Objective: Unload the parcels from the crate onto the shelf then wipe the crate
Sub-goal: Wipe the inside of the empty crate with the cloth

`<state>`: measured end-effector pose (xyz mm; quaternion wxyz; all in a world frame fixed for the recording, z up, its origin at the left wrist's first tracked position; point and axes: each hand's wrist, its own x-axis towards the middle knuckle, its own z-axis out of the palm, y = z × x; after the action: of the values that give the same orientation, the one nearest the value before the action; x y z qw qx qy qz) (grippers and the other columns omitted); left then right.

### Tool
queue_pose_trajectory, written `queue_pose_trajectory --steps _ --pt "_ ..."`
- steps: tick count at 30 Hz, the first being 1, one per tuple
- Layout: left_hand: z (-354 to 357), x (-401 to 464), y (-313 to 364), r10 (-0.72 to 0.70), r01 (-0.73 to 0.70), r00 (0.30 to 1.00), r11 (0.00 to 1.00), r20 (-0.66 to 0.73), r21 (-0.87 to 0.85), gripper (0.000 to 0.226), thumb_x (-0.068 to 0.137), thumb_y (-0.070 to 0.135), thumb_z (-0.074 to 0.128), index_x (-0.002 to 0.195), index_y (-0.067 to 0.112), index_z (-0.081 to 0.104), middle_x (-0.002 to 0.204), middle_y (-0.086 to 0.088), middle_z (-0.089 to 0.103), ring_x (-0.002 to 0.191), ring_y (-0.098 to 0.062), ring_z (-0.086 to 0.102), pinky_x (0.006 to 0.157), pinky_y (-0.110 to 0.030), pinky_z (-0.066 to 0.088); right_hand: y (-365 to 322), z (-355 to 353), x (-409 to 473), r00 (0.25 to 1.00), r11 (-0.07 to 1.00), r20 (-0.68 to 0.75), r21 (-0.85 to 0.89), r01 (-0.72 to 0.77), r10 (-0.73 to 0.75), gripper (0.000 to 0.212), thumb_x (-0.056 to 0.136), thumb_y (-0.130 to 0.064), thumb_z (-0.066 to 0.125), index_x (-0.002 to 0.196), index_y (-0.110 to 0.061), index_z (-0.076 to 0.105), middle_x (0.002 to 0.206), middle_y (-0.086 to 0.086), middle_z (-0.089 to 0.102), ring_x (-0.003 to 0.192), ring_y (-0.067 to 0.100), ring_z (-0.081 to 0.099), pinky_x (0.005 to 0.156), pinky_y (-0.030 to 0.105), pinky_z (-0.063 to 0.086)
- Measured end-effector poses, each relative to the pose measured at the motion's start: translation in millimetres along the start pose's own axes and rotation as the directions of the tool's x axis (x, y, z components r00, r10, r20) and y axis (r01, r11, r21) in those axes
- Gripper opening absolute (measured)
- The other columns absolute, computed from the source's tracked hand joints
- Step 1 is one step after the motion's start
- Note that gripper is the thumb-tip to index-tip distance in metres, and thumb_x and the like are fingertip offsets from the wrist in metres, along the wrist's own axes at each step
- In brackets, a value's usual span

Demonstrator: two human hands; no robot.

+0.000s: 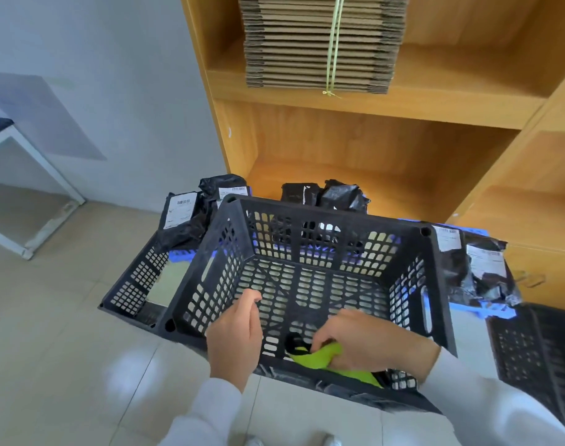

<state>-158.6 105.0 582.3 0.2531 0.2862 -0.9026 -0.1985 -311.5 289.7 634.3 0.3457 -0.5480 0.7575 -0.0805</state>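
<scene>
Looking down from a head-worn camera at a pale tiled floor in front of a wooden shelf unit. At far left stands a white metal table frame against a light wall. Moving right, a black perforated plastic crate sits low on the floor, partly tucked behind the main crate, with a black plastic-wrapped parcel bearing a white barcode label leaning over its far edge. A second black parcel lies just beside it.

In the centre, a black lattice crate is tilted toward the camera, its inside bare of parcels. The left hand grips the crate's near rim, fingers curled over the edge and reaching into the inside. The right hand, in a white sleeve, is inside the crate near the front wall, fingers closed around a bright lime-green cloth pressed against the crate's floor.

Behind the crate, more black parcels rest at the front of the shelf unit's lower compartment. On the board above, a bundle of flattened cardboard boxes is tied with yellow-green string.

At right, two further labelled black parcels lie on a blue surface beside the crate, and another black crate stands at the far right edge.
</scene>
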Motion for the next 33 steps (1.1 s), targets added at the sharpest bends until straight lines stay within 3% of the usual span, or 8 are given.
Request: queue_pose_trajectory --steps 5,10,15,22,25,27,30,33 --pt "14 -7 25 0.014 -0.014 0.997 1.000 0.074 -0.005 0.028 0.101 0.026 0.036 0.097 0.027 0.063 0.052 0.013 0.041 0.044 -0.005 0.037 0.040 -0.024 0.030 -7 -11 -3 0.997 1.000 0.073 0.000 -0.013 0.013 0.030 0.085 -0.021 0.063 0.112 -0.032 0.072 0.105 -0.012 0.073 0.097 0.013 0.057 0.090 0.033 0.049" --pt "18 -3 30 -0.002 0.001 0.999 1.000 0.051 0.021 0.022 0.100 0.016 0.049 0.097 0.024 0.069 0.057 0.017 0.033 0.048 0.000 0.031 0.048 -0.015 0.020 21 16 34 0.983 0.997 0.172 0.012 -0.073 0.070 0.044 0.082 -0.021 0.070 0.124 -0.032 0.067 0.124 -0.003 0.067 0.113 0.020 0.057 0.092 0.037 0.052" --pt "19 -2 31 -0.242 0.244 0.970 0.969 0.035 -0.038 0.029 0.101 0.026 0.035 0.099 0.031 0.063 0.056 0.015 0.054 0.052 -0.001 0.051 0.048 -0.026 0.042 46 45 79 0.958 0.997 0.278 0.014 -0.080 0.073 0.046 0.081 -0.022 0.077 0.125 -0.028 0.066 0.123 0.005 0.065 0.112 0.024 0.057 0.091 0.034 0.051" --pt "19 -1 31 -0.269 0.268 0.962 0.963 0.040 0.021 0.033 0.103 0.032 0.029 0.099 0.030 0.062 0.053 0.012 0.050 0.048 -0.002 0.048 0.043 -0.029 0.045 70 92 125 0.923 0.998 0.381 -0.042 -0.050 0.063 0.038 0.084 -0.019 0.074 0.121 -0.023 0.066 0.115 0.005 0.059 0.099 0.020 0.048 0.082 0.032 0.046" --pt "21 -1 29 -0.281 0.281 0.960 0.960 0.023 0.012 0.031 0.103 0.029 0.034 0.097 0.029 0.064 0.051 0.013 0.045 0.045 -0.001 0.044 0.042 -0.019 0.037 81 109 132 0.916 0.995 0.392 -0.086 -0.055 0.085 0.040 0.087 -0.021 0.072 0.125 -0.024 0.062 0.129 0.008 0.055 0.114 0.027 0.050 0.090 0.040 0.050" --pt "22 -1 28 -0.293 0.293 0.956 0.956 0.023 -0.010 0.035 0.103 0.034 0.030 0.098 0.030 0.065 0.052 0.013 0.048 0.047 -0.002 0.049 0.042 -0.022 0.042 88 114 133 0.912 0.993 0.399 -0.103 -0.059 0.095 0.043 0.087 -0.023 0.071 0.128 -0.027 0.059 0.135 0.006 0.050 0.123 0.027 0.047 0.094 0.045 0.050" --pt "23 -1 28 -0.296 0.296 0.955 0.955 0.019 -0.017 0.038 0.102 0.037 0.027 0.098 0.031 0.064 0.054 0.012 0.052 0.048 -0.004 0.052 0.043 -0.027 0.046 93 115 136 0.910 0.995 0.408 -0.091 -0.045 0.078 0.043 0.087 -0.024 0.070 0.128 -0.027 0.059 0.134 0.005 0.050 0.123 0.027 0.046 0.095 0.046 0.049" --pt "22 0 30 -0.288 0.288 0.958 0.958 0.017 -0.009 0.035 0.102 0.034 0.030 0.094 0.030 0.064 0.049 0.012 0.044 0.043 -0.004 0.044 0.041 -0.022 0.037 92 112 134 0.911 0.998 0.408 -0.052 -0.042 0.060 0.040 0.085 -0.022 0.074 0.124 -0.025 0.063 0.128 0.006 0.054 0.118 0.028 0.050 0.095 0.046 0.050"
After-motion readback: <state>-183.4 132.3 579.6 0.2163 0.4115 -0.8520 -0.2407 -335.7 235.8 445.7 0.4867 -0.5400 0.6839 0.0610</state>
